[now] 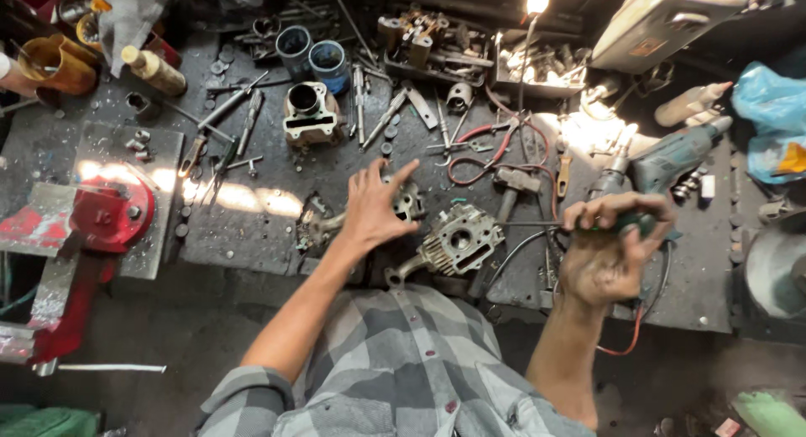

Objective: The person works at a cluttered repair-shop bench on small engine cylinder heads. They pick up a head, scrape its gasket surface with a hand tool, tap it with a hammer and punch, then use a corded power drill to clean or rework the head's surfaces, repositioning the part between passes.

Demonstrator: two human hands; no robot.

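My left hand reaches over a small grey metal engine part on the dark workbench, fingers spread and resting on it. My right hand grips the green handle of a screwdriver; its thin shaft points left toward a finned metal cylinder head lying between my hands near the bench's front edge. Whether the tip touches the head is hard to tell.
A red vise stands at the left. A cylinder block, two blue cups, wrenches, red-handled pliers, a hammer and an electric drill litter the bench. Blue bag at right.
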